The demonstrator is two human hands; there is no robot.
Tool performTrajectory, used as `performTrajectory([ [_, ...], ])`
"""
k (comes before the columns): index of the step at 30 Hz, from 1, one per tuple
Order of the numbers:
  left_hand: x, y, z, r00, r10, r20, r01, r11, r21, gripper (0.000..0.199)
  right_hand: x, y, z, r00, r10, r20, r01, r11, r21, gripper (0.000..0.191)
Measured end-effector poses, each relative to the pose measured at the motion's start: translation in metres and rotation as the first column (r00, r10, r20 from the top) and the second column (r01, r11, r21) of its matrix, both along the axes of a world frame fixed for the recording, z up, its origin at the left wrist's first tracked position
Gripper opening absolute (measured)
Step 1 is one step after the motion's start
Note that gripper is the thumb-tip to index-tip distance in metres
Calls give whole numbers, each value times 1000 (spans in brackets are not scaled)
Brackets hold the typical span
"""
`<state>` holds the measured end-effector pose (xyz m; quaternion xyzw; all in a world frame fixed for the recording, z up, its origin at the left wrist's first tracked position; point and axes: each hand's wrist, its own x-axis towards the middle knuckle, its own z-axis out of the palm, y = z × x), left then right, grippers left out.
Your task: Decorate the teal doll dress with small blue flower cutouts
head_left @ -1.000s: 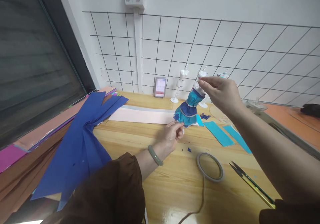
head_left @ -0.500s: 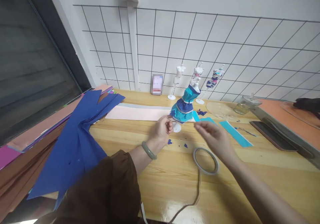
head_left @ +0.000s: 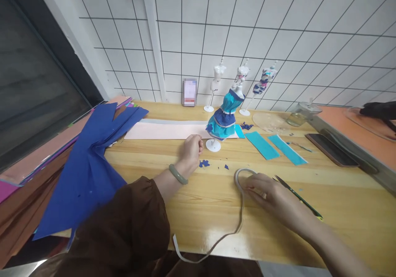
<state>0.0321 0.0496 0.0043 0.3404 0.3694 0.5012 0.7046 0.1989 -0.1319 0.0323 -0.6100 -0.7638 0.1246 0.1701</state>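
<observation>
My left hand (head_left: 192, 150) rests near the doll-size dress form, fingers curled in; whatever they hold, if anything, is hidden. The dress form (head_left: 227, 111) stands upright on a round white base and wears a turquoise and blue ruffled dress. A blue flower-shaped scrap shows on the skirt's left side. Small blue scraps (head_left: 204, 164) lie beside my left wrist. My right hand (head_left: 262, 188) is closed on the roll of narrow tape (head_left: 237, 177) and covers its right side. A loose tape end runs down to the table's front edge.
Blue fabric (head_left: 102, 157) lies at the left. A pale pink strip (head_left: 163, 130) runs behind my left hand. Turquoise strips (head_left: 262, 145), green-handled scissors (head_left: 305, 202) and a dark tablet-like slab (head_left: 331, 150) lie to the right. Bare forms (head_left: 218, 74) and a phone (head_left: 189, 92) stand behind.
My right hand has come down and nearer, from beside the dress onto the tape roll. My left hand has drawn slightly away from the skirt. The view has tilted down.
</observation>
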Motion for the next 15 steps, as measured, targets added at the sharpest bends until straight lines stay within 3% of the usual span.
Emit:
performTrajectory([
  [5,7,-17,4,993,-80,-92,80,997,2,3,5,-29,-26,992,-53,113,40,993,113,19],
  [8,11,-37,9,925,-290,-243,299,954,-2,4,7,-29,-36,983,-108,150,82,982,168,20],
  [10,12,-55,12,749,-517,-415,562,827,-15,12,8,-26,-39,979,-121,165,90,979,183,21],
  [12,11,-73,16,456,-625,-634,812,584,9,19,9,-23,-39,976,-123,180,89,978,187,21],
  [14,6,-88,19,229,-522,-822,936,349,39,34,10,-18,-39,973,-130,190,92,976,199,22],
  [15,4,-94,20,155,-431,-889,960,278,32,38,10,-16,-39,972,-135,190,95,974,208,22],
])
